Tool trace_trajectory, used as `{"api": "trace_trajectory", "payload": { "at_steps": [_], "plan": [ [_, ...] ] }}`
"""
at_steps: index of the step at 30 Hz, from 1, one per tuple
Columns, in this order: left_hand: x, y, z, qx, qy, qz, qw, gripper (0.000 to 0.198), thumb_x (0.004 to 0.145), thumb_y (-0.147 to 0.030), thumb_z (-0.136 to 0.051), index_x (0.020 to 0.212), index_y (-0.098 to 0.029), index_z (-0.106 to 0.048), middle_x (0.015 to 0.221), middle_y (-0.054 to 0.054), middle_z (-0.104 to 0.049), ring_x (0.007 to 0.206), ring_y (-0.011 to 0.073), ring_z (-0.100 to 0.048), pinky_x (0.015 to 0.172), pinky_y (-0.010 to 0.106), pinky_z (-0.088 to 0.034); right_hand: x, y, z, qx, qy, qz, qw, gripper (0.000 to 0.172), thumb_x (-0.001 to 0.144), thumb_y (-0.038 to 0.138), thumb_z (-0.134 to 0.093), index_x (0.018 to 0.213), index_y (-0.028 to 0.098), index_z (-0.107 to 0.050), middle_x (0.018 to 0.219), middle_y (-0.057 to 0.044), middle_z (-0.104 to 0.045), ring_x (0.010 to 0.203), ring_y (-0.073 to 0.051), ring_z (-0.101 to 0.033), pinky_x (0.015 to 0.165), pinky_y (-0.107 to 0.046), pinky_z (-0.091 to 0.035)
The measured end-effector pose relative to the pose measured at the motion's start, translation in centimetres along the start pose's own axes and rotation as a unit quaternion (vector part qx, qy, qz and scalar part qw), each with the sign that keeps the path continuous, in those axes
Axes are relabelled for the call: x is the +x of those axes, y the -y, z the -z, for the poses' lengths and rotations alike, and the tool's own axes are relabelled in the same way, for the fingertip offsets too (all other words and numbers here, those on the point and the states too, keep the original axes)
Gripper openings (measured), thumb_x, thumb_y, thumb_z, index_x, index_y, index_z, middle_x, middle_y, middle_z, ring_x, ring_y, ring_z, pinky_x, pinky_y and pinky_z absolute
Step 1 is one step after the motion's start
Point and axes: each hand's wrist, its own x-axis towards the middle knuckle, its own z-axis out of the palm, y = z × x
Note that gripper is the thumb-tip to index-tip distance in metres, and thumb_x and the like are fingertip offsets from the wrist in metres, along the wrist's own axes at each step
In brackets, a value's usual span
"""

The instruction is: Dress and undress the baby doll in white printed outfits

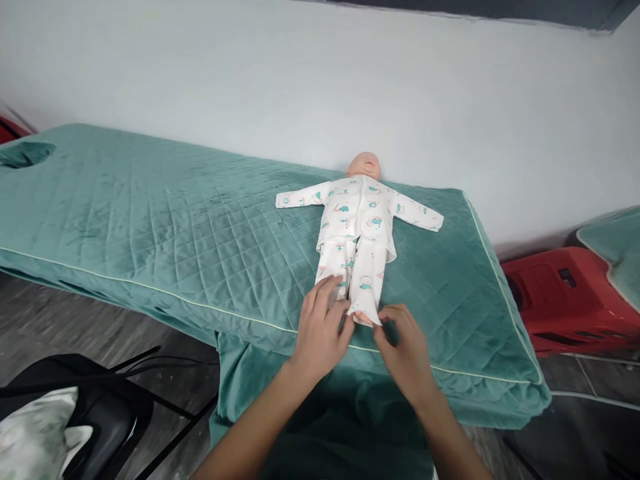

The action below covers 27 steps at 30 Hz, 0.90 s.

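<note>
A baby doll (364, 165) lies on its back, its arms spread inside the long sleeves of a white printed baby jacket (345, 208). Matching baby trousers (367, 270) cover its legs. At the hem of the leg on the right, my right hand (404, 343) pinches the corner of the cuff between thumb and finger. My left hand (323, 327) lies over the other leg, with thumb and forefinger closed on the near side of that same cuff. A little of the doll's foot shows under the hem. The other foot is hidden by my left hand.
The doll rests on a green quilted massage bed (200, 233) against a pale wall. A face hole (27, 155) is at its far left. A red plastic object (570, 300) stands at the right, and a black chair (110, 413) with a pale cushion (37, 433) at lower left.
</note>
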Motion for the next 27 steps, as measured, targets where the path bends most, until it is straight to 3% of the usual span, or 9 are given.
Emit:
{"api": "trace_trajectory", "payload": {
  "at_steps": [9,16,23,27],
  "plan": [
    [-1.3,0.3,-0.8,0.019,0.008,-0.003,1.000,0.017,0.089,-0.010,-0.056,0.104,-0.018,-0.058,0.144,0.015,-0.052,0.140,0.0317,-0.045,0.108,0.053,-0.046,-1.2,-1.1,-0.7,-0.012,0.020,-0.009,1.000,0.017,0.091,0.009,-0.055,0.101,0.023,-0.055,0.097,-0.004,-0.060,0.091,-0.019,-0.062,0.079,-0.033,-0.053],
    [-3.3,1.4,0.0,0.027,-0.017,0.015,0.999,0.039,0.091,-0.019,-0.064,0.129,-0.019,-0.053,0.135,0.017,-0.055,0.129,0.0291,-0.052,0.105,0.048,-0.049,-1.5,-1.7,-0.1,-0.001,0.042,-0.023,0.999,0.011,0.095,0.018,-0.058,0.104,0.024,-0.055,0.102,-0.006,-0.060,0.097,-0.021,-0.061,0.085,-0.038,-0.054],
    [-3.8,2.5,1.0,0.049,-0.001,0.037,0.998,0.038,0.092,-0.028,-0.067,0.128,-0.022,-0.055,0.118,0.012,-0.058,0.109,0.0249,-0.059,0.091,0.042,-0.055,-1.3,-0.6,-0.2,-0.007,0.018,0.007,1.000,0.035,0.094,0.020,-0.059,0.127,0.026,-0.050,0.132,-0.012,-0.052,0.125,-0.027,-0.053,0.104,-0.051,-0.051],
    [-2.9,2.6,1.0,0.051,0.015,0.015,0.998,0.033,0.092,-0.032,-0.066,0.122,-0.022,-0.058,0.113,0.011,-0.062,0.103,0.0257,-0.062,0.086,0.042,-0.055,-0.7,0.2,-0.6,-0.020,0.033,0.014,0.999,0.037,0.094,0.020,-0.058,0.129,0.028,-0.050,0.141,-0.012,-0.047,0.135,-0.029,-0.045,0.109,-0.054,-0.048]
  ]
}}
